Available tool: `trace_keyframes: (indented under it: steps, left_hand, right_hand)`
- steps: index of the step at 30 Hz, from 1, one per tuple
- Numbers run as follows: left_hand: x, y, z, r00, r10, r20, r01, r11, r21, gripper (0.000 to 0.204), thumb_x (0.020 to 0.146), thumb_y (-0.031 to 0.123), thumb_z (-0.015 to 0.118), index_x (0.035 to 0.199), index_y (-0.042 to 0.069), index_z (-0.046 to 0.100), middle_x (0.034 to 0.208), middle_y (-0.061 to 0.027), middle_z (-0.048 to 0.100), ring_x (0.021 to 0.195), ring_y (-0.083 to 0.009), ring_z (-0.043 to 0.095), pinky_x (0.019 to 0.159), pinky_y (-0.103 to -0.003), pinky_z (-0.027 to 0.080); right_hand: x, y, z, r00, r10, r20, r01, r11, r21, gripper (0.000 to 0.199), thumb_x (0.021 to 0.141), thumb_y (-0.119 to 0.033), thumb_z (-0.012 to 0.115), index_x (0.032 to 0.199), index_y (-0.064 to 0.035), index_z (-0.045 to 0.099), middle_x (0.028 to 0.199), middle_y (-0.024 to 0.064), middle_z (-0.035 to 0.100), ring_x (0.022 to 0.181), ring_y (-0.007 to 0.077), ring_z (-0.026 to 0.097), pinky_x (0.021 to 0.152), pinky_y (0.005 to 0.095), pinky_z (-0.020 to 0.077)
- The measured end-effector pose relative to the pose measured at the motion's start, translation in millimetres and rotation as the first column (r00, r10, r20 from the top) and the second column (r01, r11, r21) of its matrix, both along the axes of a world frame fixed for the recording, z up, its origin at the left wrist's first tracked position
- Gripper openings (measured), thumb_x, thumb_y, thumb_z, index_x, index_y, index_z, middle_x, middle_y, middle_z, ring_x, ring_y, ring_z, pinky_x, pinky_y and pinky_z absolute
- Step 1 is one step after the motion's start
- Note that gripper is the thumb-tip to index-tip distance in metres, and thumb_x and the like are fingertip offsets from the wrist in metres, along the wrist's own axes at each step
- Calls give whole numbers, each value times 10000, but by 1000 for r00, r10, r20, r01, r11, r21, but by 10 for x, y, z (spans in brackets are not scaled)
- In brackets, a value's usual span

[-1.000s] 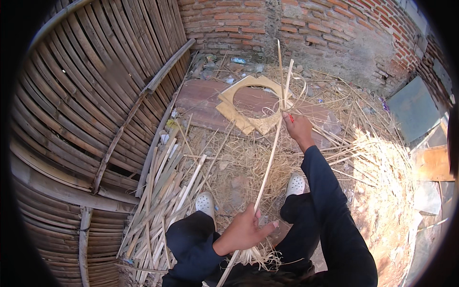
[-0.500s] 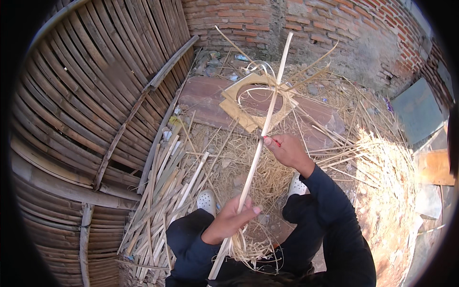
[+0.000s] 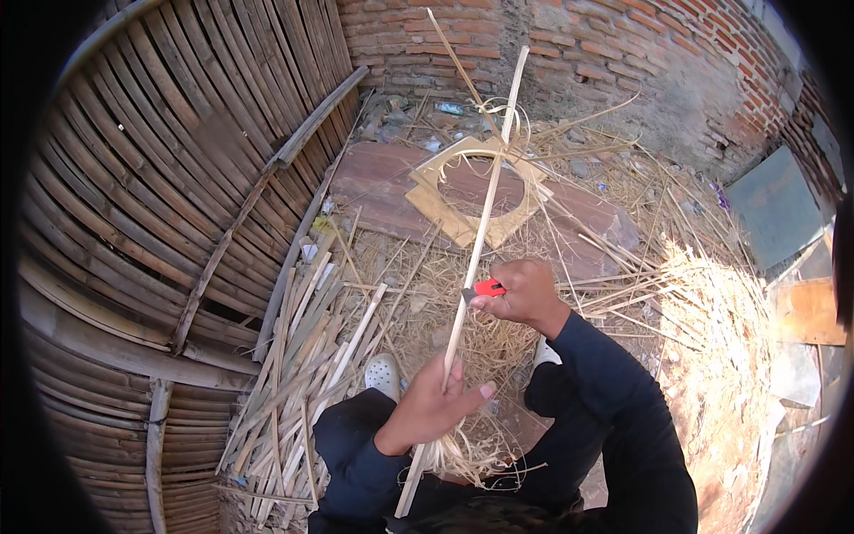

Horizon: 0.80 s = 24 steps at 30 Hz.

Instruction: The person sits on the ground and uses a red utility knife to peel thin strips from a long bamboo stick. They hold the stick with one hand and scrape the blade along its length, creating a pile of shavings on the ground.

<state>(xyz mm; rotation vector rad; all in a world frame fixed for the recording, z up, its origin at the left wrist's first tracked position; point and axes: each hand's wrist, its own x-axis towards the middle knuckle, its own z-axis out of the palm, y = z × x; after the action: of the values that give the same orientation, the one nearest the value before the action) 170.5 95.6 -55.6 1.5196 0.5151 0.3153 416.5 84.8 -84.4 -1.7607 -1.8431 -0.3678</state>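
Note:
My left hand [image 3: 434,405] is closed round the lower part of a long pale bamboo strip [image 3: 479,240], which slants from my lap up toward the brick wall. My right hand [image 3: 523,295] grips a red utility knife [image 3: 488,288], its grey blade against the strip's right edge, above my left hand. Thin split slivers [image 3: 463,67] fan out from the strip's far part. Beneath them lies a tan square board [image 3: 433,211] with a round hole. Curled shavings [image 3: 463,457] hang below my left hand, by my lap.
Bamboo strips [image 3: 285,392] are piled at my left, beside a slatted bamboo wall [image 3: 133,178]. A brown board [image 3: 365,191] lies ahead before the brick wall [image 3: 614,71]. Shavings cover the ground between my white clogs [image 3: 382,374]; a grey panel [image 3: 777,206] leans at the right.
My right hand has drawn the knife down along the strip toward me and turned, so more of the red handle shows. The strip's far end and slivers have shifted; my left hand stays nearly in place.

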Motion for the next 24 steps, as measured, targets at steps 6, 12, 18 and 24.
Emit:
trace_keyframes:
  steps: [6,12,18,24]
  left_hand:
    - [-21,-109,-22,998,-71,-2,70,997,-37,349,854,98,701,831,117,354,630,76,339,550,-4,322,489,-187,292]
    - [-5,-247,-144,979,-188,-75,192,981,40,400,819,222,758,816,89,380,644,52,384,548,-47,346,478,-241,311]
    - [80,-206,-256,984,-168,-58,166,985,-36,358,874,276,696,799,88,401,625,60,359,543,-54,345,489,-241,310]
    - [15,46,-163,996,-80,38,87,819,-566,278,988,331,495,815,123,434,597,72,307,505,-44,270,468,-231,294]
  right_hand:
    - [456,227,-45,950,-273,-154,271,962,-34,624,810,-678,513,639,-84,589,548,137,570,533,343,591,509,429,446]
    - [1085,274,-272,760,-576,-302,545,817,-186,672,874,-666,412,672,-62,625,619,182,607,626,370,613,584,458,449]
    - [1339,240,-489,699,-655,-286,609,755,-241,710,887,-676,379,686,-49,644,608,191,602,616,384,605,584,458,447]
    - [560,159,-76,852,-347,-393,278,934,-223,689,871,-673,430,653,-48,622,554,176,555,572,371,586,546,456,438]
